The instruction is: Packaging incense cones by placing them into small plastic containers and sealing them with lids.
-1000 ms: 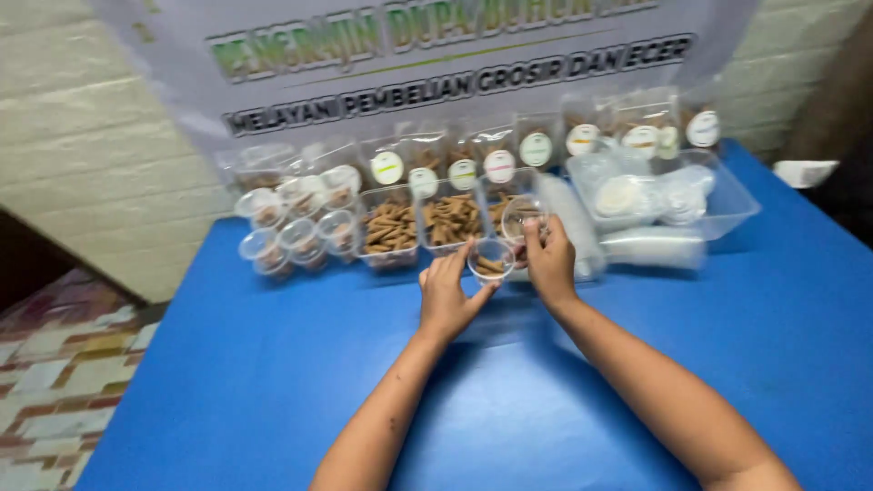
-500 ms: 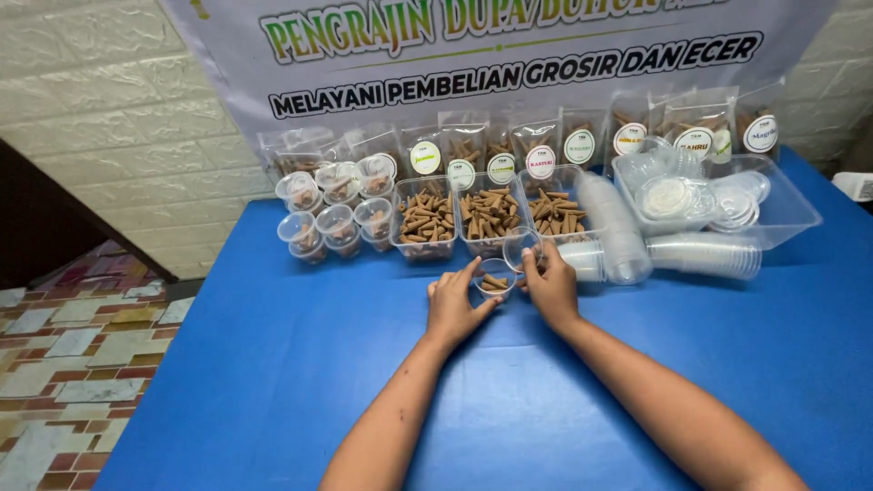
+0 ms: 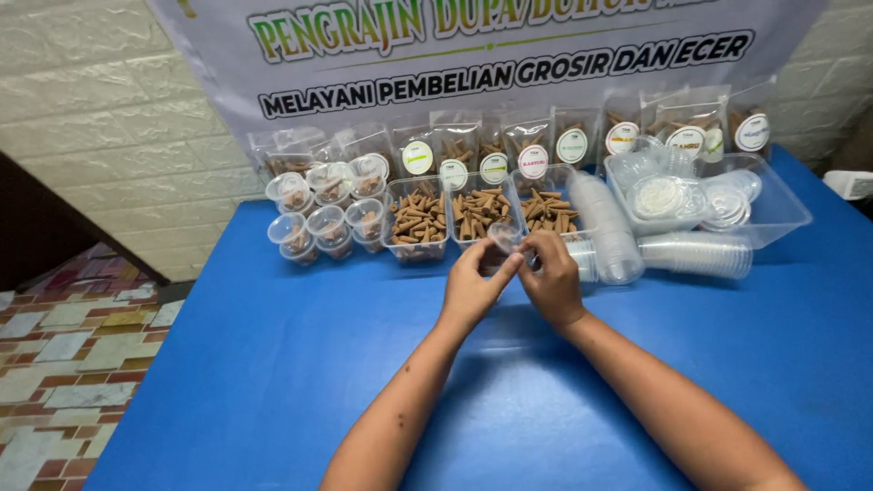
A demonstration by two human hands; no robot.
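Just above frame centre: left hand (image 3: 470,291) and right hand (image 3: 552,284) meeting fingertip to fingertip over the blue surface (image 3: 273,364), both pinched closed around a small clear plastic cup (image 3: 503,238). Held between the two grips at its sides, probably so the cup stays steady and upright; contents too small to tell for sure, apparently a few brown pieces inside. Raised a little off the surface, just in front of the middle tray.

Right behind the hands, in a row: three clear rectangular trays of brown cone-shaped sticks (image 3: 476,215), open-topped and within easy reach, likely as the stock to draw from. Upper left of that row: a cluster of small lidded clear cups (image 3: 323,214) already holding brown pieces, stacked two high and grouped together, apparently set aside as finished. To the right: nested stacks of empty clear cups lying on their sides (image 3: 696,253), and a large clear tub of round clear lids (image 3: 700,195). Along the back, upright clear pouches with round labels (image 3: 532,150), leaning against a white printed banner (image 3: 509,55), arranged face-forward as if for display.
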